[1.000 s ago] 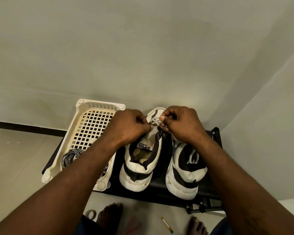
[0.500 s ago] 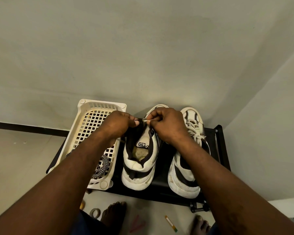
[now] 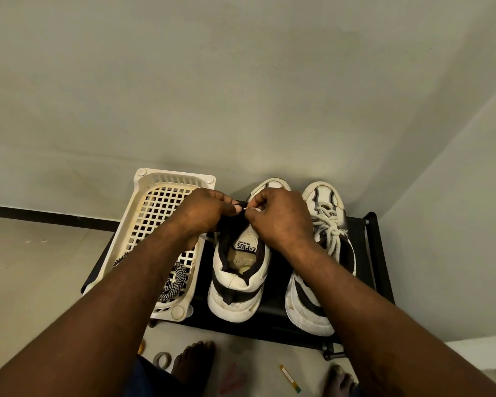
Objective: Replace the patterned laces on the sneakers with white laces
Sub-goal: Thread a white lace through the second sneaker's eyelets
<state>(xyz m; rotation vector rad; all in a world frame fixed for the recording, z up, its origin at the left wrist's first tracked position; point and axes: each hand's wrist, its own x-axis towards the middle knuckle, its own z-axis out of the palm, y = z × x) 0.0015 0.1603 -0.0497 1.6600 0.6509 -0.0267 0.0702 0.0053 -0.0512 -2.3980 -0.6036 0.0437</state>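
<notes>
Pinching from both sides, the two hands meet over the forepart of the middle sneaker (image 3: pixel 238 285), just in front of its tongue. The left hand (image 3: pixel 204 213) is curled, knuckles up, thumb and forefinger closed narrowly on a short piece of white lace (image 3: pixel 242 209). The right hand (image 3: pixel 281 216) mirrors it, fingers bent under, thumb and forefinger tips pressed to the same lace; the tips of the two hands are touching or nearly so. Both forearms run in from the lower corners of the view, wrists roughly level and angled inward. How far the lace is threaded cannot be told, since the hands cover the eyelets.

The middle sneaker stands upright at the centre of a low black rack (image 3: pixel 367 253), toe towards the far edge by the wall, heel at the near edge, the opening showing a printed insole. The second sneaker (image 3: pixel 324 202) stands just beside it at the rack's right end, facing the same way, with white laces (image 3: pixel 331 233) lying loosely across its upper. A cream plastic basket (image 3: pixel 155 202) occupies the left end of the rack, overhanging its left edge; black-and-white patterned laces (image 3: pixel 173 279) lie heaped at its near end, partly behind the left forearm.

On the floor before the rack's near edge: two bare feet (image 3: pixel 195 365), a roll of tape (image 3: pixel 162 359) and a small stick (image 3: pixel 289 378).
</notes>
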